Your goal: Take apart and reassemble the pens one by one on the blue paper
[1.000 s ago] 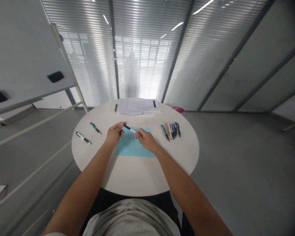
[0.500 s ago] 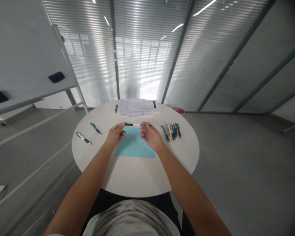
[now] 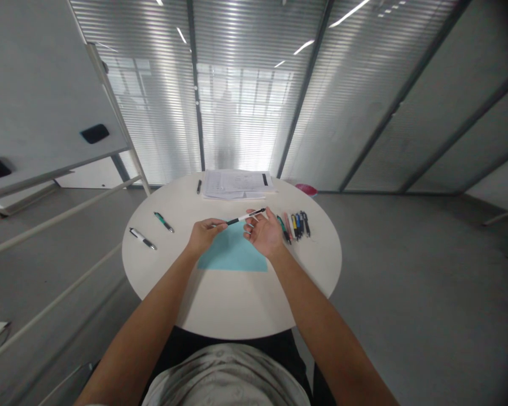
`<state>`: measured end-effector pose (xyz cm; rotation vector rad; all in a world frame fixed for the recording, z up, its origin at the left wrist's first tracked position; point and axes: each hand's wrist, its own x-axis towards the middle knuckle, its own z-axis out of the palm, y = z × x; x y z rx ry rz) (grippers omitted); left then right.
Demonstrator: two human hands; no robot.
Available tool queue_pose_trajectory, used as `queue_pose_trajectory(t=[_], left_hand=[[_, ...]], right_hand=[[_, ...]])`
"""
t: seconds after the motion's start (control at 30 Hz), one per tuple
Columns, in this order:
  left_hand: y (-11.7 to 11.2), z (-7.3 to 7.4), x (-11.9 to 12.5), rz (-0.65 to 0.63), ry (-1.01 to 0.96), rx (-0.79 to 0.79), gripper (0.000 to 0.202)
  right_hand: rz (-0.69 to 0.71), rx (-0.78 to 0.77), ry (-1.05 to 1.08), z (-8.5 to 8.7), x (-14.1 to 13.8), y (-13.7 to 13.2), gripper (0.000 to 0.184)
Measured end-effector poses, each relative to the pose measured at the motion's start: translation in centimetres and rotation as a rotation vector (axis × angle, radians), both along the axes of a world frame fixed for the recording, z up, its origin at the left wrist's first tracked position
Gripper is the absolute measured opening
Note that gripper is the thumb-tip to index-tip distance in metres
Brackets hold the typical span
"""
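Observation:
My left hand pinches one end of a black-and-white pen between thumb and fingers. The pen slants up to the right above a light-blue sheet. My right hand is palm up beneath the pen's far end, its fingers apart and slightly curled. Whether it touches the pen I cannot tell. Right of that hand lies a row of several pens in different colours. On the left part of the table are a green-and-black pen and a white-and-black pen.
The round white table stands before me. At its far side lie a stack of printed papers and a small dark pen. A whiteboard on a frame rises at the left, and a glass wall with blinds stands behind.
The pen has gone from level to slanted, its right end raised. My right hand has loosened from the pen and turned palm up; my left hand keeps its grip.

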<state>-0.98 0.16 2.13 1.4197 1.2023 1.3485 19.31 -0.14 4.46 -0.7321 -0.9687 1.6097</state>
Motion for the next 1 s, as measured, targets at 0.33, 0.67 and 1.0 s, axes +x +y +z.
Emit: queue_pose_trajectory(t=[0.33, 0.67, 1.0], left_hand=[[0.2, 0.0, 0.2, 0.021, 0.064, 0.045, 0.022], [0.2, 0.1, 0.0, 0.039, 0.135, 0.098, 0.031], [1.1, -0.3, -0.5, 0.079, -0.285, -0.011, 0.035]], right_hand=[[-0.025, 0.064, -0.106, -0.4, 0.0, 0.2, 0.058], [0.010, 0.094, -0.039, -0.6, -0.1, 0.1, 0.064], [0.153, -0.001, 0.005, -0.3, -0.6, -0.5, 0.035]])
